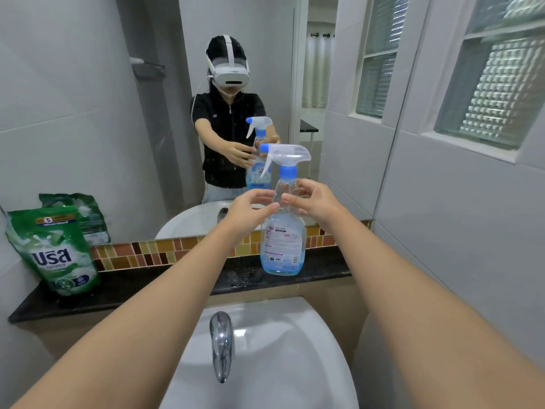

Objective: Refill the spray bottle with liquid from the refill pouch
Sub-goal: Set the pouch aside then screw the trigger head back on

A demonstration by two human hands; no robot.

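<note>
Bottle: spray bottle (282, 231) stands on the ledge (177, 278), nearly empty, so light, smooth plastic.
Hands: left hand (250, 209) and right hand (312, 199) open beside its neck, not gripping.
Hold: probably the narrow neck.

Single head-worn view: aimed forward and downward over the sink (295, 364), close to the mirror (147, 113) faced above the ledge (147, 286).

refill pouch (57, 249) marked "5", spray bottle (282, 246) "500"
</note>
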